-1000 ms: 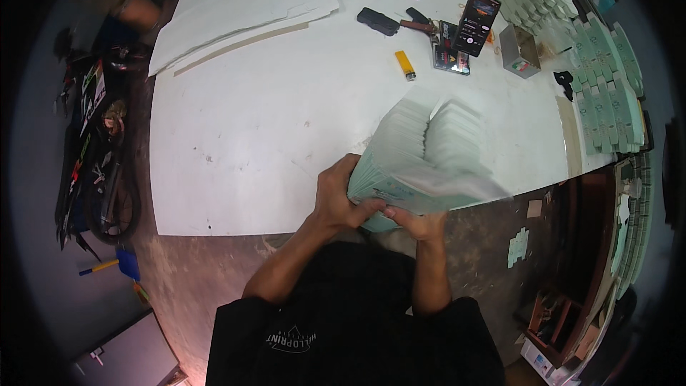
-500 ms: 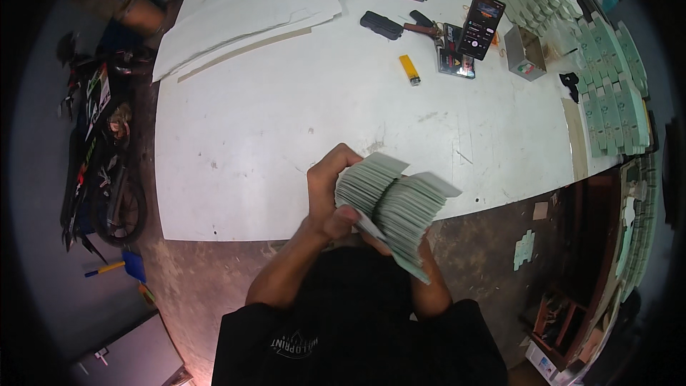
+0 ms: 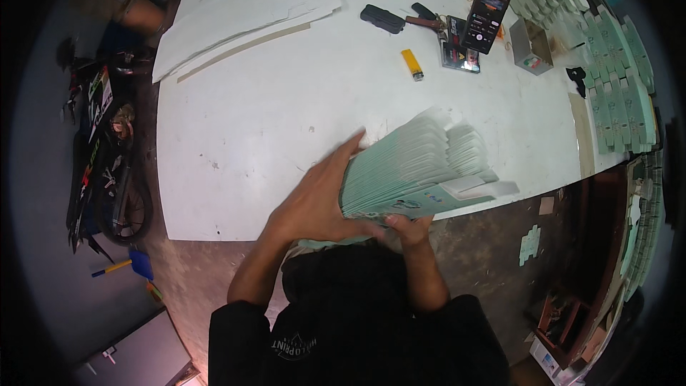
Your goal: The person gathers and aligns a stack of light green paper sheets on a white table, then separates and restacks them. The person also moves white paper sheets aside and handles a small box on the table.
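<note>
A thick stack of flat mint-green printed cartons (image 3: 400,164) is held at the table's near edge, its pale flaps fanned out toward the far right. My left hand (image 3: 318,196) lies along the left side of the stack, fingers stretched up its edge and the thumb along the near underside. At the near right corner, my right hand (image 3: 411,229) grips the stack from below, with its thumb on the front carton. The right fingers are hidden behind the cartons. Below my left hand, a bit of pale green card shows against my dark shirt.
On the white table (image 3: 236,143) are a yellow lighter (image 3: 412,65), a black case (image 3: 382,18), a propped phone (image 3: 486,18), a small open box (image 3: 532,46) and large white sheets (image 3: 250,21). More green cartons (image 3: 620,111) are stacked at right. A bicycle (image 3: 107,150) stands at left.
The stack has turned from edge-on to showing its green printed side and has shifted up and right. My left hand has flattened along its side; the right thumb now shows in front.
</note>
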### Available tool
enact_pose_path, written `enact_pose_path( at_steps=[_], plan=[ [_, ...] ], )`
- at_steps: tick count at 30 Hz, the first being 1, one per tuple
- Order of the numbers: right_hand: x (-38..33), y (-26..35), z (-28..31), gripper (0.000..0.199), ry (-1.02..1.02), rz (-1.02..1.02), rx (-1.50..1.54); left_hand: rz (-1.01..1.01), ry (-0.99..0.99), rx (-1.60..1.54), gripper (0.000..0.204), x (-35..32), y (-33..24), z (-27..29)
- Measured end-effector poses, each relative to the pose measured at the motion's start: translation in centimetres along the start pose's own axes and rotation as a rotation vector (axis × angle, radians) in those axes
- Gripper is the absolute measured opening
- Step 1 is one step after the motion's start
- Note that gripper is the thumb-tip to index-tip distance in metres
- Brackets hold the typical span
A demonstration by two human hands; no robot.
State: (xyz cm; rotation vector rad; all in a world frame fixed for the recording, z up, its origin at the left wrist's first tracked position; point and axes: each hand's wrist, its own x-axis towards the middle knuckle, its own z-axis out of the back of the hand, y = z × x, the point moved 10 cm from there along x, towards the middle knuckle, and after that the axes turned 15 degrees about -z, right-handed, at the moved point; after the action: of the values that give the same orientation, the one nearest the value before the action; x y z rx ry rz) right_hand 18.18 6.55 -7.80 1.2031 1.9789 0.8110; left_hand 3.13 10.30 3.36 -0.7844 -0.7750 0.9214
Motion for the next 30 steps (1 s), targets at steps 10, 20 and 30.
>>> enact_pose_path(
  at_steps=[10,20,30],
  plan=[
    [1.3,7.5,5.4,0.133,-0.372,0.336,-0.554,-0.015,0.273,0.749,0.097,-1.4,6.7,0.7],
    [7.5,1.6,-8.1,0.123,0.223,0.258,-1.735,-0.087,0.285,0.802,0.116,-0.3,8.9,-0.3],
    [8.8,2.8,1.0,0.155,0.323,-0.019,-1.326,0.081,0.325,0.679,0.101,-0.8,9.8,0.0]
  ],
)
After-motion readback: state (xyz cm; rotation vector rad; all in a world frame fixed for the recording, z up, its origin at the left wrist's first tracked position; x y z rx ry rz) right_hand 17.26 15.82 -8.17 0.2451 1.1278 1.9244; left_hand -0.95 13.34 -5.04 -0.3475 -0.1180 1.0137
